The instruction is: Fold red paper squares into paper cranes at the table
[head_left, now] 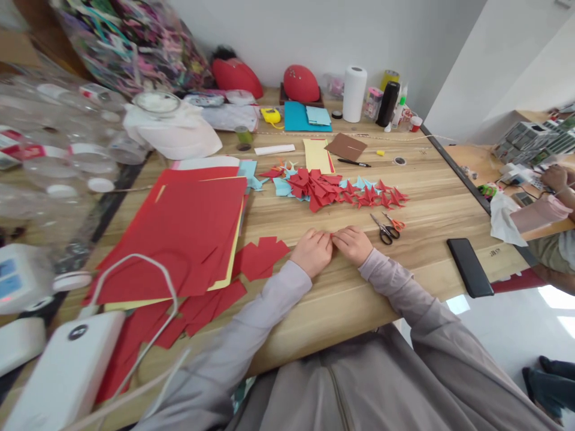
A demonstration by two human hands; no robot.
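Note:
My left hand [313, 251] and my right hand [354, 244] meet above the wooden table, fingertips pinched together. Between them shows a tiny bit of red paper [332, 235]; the fingers hide most of it. Just beyond lies a heap of folded red paper pieces [314, 187], with red paper stars [371, 194] and light blue ones trailing to its right. Left of my left hand are cut red paper shapes [260, 257]. Black-handled scissors [385, 232] and orange-handled scissors [394, 221] rest to the right of my right hand.
A stack of red sheets [179, 227] covers the table's left side, with a white power bank [67, 371] and its cable in front. A black phone [469, 267] lies near the right edge. Plastic bottles [72, 155] crowd the far left. Another person's hand [554, 178] is at the neighbouring table.

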